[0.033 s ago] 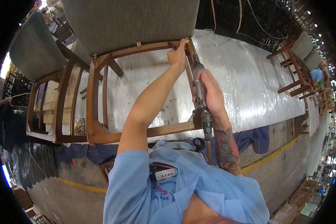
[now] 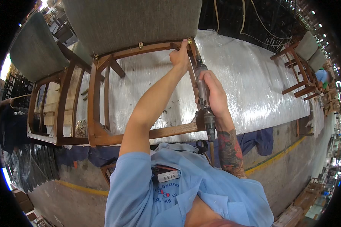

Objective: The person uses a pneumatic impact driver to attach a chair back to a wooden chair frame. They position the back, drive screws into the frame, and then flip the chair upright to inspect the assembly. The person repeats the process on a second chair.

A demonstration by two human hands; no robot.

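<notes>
A brown wooden chair frame (image 2: 174, 131) lies in front of me, its grey upholstered backrest (image 2: 136, 22) on the far side. Small brass brackets, one of them a corner bracket (image 2: 190, 41), sit along the rail beside the backrest. My left hand (image 2: 180, 59) grips the frame at its far right corner, one digit stretched up against that bracket and the others curled. In my right hand (image 2: 215, 94) is a straight power screwdriver (image 2: 203, 89), wrapped by the fingers. Its nose points away from me, towards the corner by the bracket; the tip's exact contact cannot be made out.
Shiny plastic wrap (image 2: 250, 79) covers the work surface, with small screws (image 2: 170, 123) scattered inside the frame. Another grey chair (image 2: 41, 49) stands at left. More chairs (image 2: 303, 68) and a person in blue (image 2: 322, 76) are at far right. Pale hoses (image 2: 243, 17) hang behind.
</notes>
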